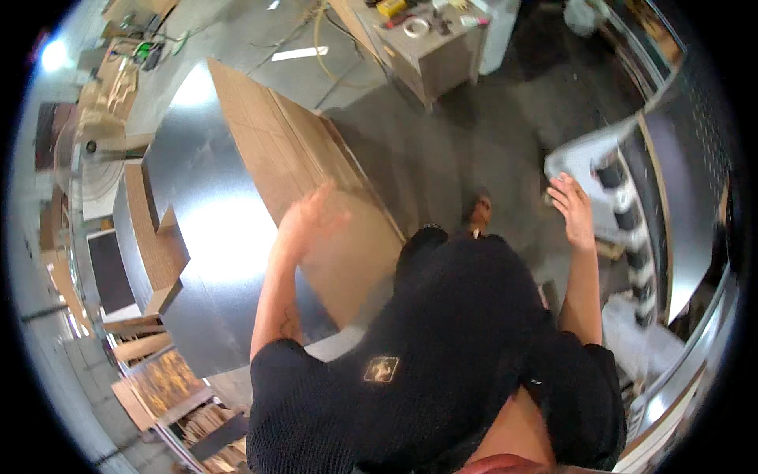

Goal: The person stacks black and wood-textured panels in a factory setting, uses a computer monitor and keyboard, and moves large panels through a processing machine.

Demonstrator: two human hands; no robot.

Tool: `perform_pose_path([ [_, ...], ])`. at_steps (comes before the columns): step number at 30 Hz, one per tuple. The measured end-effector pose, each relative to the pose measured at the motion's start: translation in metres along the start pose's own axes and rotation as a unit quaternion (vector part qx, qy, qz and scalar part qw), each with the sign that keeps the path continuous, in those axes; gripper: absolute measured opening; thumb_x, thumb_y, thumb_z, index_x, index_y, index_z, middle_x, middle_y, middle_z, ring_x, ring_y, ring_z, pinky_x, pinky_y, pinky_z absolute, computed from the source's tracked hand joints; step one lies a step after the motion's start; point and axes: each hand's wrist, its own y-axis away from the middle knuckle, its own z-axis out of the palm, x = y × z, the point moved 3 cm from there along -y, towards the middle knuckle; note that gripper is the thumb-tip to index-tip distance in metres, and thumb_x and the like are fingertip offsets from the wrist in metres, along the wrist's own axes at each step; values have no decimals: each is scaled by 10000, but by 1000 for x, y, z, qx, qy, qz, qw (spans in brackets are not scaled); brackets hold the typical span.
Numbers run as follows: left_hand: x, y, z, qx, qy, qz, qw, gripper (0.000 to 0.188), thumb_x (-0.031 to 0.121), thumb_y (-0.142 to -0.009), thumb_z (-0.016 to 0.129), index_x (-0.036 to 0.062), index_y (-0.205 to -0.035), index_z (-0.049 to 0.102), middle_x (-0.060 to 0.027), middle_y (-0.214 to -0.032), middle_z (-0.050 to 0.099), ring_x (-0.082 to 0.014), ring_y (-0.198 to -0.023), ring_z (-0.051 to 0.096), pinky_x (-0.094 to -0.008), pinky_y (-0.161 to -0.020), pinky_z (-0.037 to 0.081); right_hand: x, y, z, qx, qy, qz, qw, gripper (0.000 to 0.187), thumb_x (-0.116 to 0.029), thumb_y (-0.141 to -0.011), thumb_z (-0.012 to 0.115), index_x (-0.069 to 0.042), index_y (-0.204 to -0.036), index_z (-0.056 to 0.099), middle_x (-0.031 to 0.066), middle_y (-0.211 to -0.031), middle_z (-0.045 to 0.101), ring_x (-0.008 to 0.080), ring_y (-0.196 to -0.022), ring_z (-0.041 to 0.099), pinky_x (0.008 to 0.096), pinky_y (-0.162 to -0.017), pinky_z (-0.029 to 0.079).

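Note:
My left hand [309, 221] is over a brown cardboard sheet [268, 134] on the left; motion smears its fingers, and I cannot tell whether it touches the cardboard. Beside the cardboard spreads a large, shiny grey panel [181, 150], with bright light reflected in its middle. On the right, my right hand [572, 207] is raised with its fingers apart and nothing visible in it. It is nearest to a white wrapped piece with black bands [592, 162].
A small worktable [426, 59] at the far side bears a tape roll [416, 28] and a yellow tool [391, 7]. A fan [93, 150] stands far left. Dark perforated panels [695, 150] line the right. Cables [320, 31] and a white strip [300, 54] lie on the floor.

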Motion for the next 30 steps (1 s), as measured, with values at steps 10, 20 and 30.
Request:
perform_pose_path([
  [10,8,-30,36,118,121,-129,977,743,325,-937,744,-9,-1528,444,-269,-1527,499,-400,-1448,457,-473,-1188,380,-124,-168,258,-361,114,-26,925,607,-446,-1043,619,-40,-1485,528,100,-1389,652,202,-1217,638,352,-1045,456],
  [20,-36,-114,-21,338,122,-271,893,788,327,-952,742,17,-1572,367,-250,-1635,340,-423,-1499,358,-513,-1194,365,-124,-252,422,-466,245,77,847,633,-487,-1019,638,-55,-1473,549,86,-1350,653,182,-1155,643,356,-989,481],
  [30,-104,-186,28,373,-38,-422,826,1019,425,-860,810,66,-1626,242,-272,-1662,271,-487,-1535,231,-603,-1215,253,49,-388,591,-509,384,146,756,585,-474,-1020,619,-19,-1388,622,86,-1286,689,225,-1070,683,386,-948,507],
])
